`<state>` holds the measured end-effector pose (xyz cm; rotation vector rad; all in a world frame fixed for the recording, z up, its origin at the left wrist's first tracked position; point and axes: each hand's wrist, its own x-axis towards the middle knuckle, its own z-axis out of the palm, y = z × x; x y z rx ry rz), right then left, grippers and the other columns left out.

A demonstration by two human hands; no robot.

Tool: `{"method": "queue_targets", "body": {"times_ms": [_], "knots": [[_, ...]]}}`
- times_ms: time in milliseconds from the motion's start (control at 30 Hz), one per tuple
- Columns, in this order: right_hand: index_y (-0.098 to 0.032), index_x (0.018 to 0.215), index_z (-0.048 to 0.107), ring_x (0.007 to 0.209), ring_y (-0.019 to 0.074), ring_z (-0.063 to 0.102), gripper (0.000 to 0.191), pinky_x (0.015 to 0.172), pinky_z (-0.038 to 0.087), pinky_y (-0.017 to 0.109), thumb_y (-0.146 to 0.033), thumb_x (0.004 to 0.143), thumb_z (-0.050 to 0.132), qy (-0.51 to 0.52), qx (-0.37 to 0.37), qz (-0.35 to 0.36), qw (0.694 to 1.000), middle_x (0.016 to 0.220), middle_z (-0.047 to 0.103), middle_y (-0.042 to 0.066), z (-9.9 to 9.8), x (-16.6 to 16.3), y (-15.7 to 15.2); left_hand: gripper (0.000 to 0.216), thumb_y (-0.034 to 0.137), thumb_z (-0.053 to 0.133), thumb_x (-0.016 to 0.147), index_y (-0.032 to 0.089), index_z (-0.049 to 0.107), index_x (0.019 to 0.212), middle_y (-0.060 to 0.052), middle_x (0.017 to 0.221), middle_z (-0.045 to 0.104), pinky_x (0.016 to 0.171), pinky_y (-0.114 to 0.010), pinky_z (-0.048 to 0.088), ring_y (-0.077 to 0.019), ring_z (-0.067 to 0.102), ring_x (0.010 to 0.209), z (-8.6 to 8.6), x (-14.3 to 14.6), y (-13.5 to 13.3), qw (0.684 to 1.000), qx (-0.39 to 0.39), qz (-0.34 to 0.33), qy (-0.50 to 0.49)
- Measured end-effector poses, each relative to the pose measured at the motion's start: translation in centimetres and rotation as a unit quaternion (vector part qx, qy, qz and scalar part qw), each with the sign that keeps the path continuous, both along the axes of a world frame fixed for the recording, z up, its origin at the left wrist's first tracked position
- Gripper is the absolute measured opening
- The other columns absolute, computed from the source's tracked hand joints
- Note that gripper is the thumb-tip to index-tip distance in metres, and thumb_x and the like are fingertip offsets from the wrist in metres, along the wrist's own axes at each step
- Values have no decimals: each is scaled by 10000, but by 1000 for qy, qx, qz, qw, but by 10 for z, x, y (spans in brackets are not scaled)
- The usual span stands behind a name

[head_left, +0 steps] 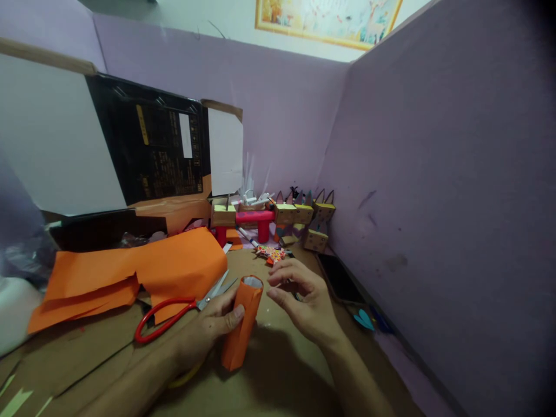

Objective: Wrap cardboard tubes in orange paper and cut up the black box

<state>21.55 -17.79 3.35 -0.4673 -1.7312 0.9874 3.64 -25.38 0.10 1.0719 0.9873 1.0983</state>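
Note:
My left hand (208, 330) is wrapped round an orange paper tube (241, 327), thumb on its front, holding it tilted above the brown table (282, 376). The tube's open top shows a pale inside. My right hand (304, 304) hovers just to the right of the tube's top. Its fingers are curled and slightly apart, and nothing shows in them. Red-handled scissors (174, 315) lie open on the table just left of my left hand.
Orange paper sheets (130, 272) lie at the left. Behind them stands a black carton (152, 150). Small cardboard figures (304, 217), a red stand (256, 220) and a patterned paper star (270, 253) sit at the back. A dark phone (341, 278) lies by the purple wall (434, 174).

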Motion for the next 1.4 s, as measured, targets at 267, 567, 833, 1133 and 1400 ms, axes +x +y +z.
{"method": "queue_targets", "body": {"times_ms": [267, 567, 833, 1133, 1400], "knots": [[-230, 787, 705, 743, 179, 623, 77, 666, 524, 314, -175, 734, 703, -47, 76, 1, 996, 838, 656, 44, -2, -1, -1, 510, 406, 560, 843, 294, 440, 1327, -20, 1098, 602, 878, -303, 387, -187, 522, 961, 6, 3, -2, 999, 23, -4, 34], [-228, 764, 676, 785, 193, 637, 87, 748, 513, 342, -166, 720, 719, -62, 139, -22, 988, 843, 656, 42, -3, -1, -1, 468, 388, 544, 857, 284, 458, 1304, -17, 1256, 528, 980, -304, 339, -204, 476, 1122, 13, 4, -1, 995, 55, 0, 86], [-230, 743, 640, 795, 177, 635, 100, 734, 497, 304, -133, 758, 659, -110, 157, -36, 981, 874, 649, 37, -4, 0, 0, 477, 440, 534, 848, 242, 475, 1278, -19, 1228, 561, 959, -312, 367, -224, 494, 1102, 17, 7, -1, 979, 94, 32, 178], [-188, 679, 596, 688, 160, 591, 84, 612, 480, 272, -218, 719, 663, -57, 61, -52, 995, 762, 613, 40, -3, -3, -4, 532, 431, 516, 856, 195, 420, 1323, -76, 1330, 508, 1029, -378, 353, -249, 470, 1188, 16, 7, -1, 964, 120, 97, 215], [-157, 611, 605, 424, 120, 516, 321, 444, 371, 240, -466, 650, 681, -103, -210, -50, 971, 464, 548, -4, -5, -13, -3, 547, 446, 559, 816, 182, 425, 1276, -95, 1269, 535, 952, -364, 418, -261, 517, 1137, 2, 2, 2, 936, 166, 114, 290]]}}
